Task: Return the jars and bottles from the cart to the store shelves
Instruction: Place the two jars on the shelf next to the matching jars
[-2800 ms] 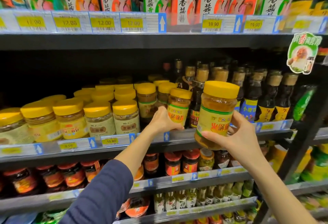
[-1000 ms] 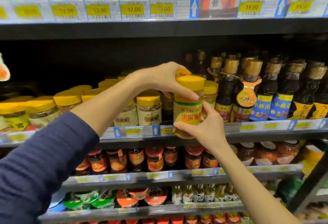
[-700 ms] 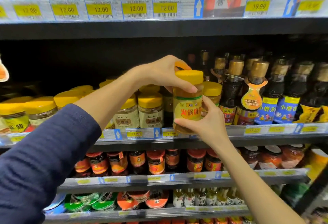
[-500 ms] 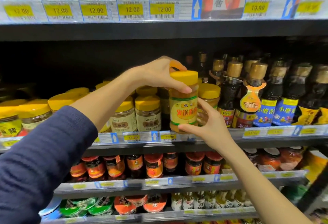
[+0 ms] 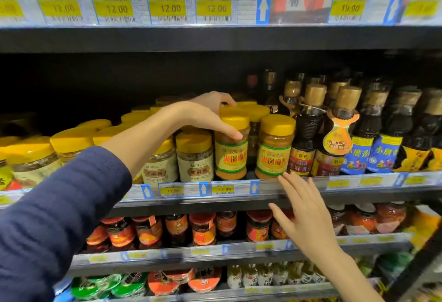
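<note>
A yellow-lidded sauce jar (image 5: 230, 156) with a yellow and green label stands upright at the front of the middle shelf (image 5: 373, 193). My left hand (image 5: 203, 113) reaches in from the left and is closed around its lid, the thumb on the front of the jar. My right hand (image 5: 305, 218) hangs open just below the shelf's front rail, fingers spread, touching no jar. A matching jar (image 5: 275, 151) stands right beside the first one.
White-labelled yellow-lidded jars (image 5: 195, 159) fill the shelf to the left. Dark sauce bottles (image 5: 308, 134) with tan caps stand to the right. Red-lidded jars (image 5: 203, 230) line the shelf below. The upper shelf's price strip (image 5: 167, 9) runs overhead.
The jar has gone from being held in front of the shelf to standing on it. My right hand let go and dropped below the rail. My left hand stays on the lid.
</note>
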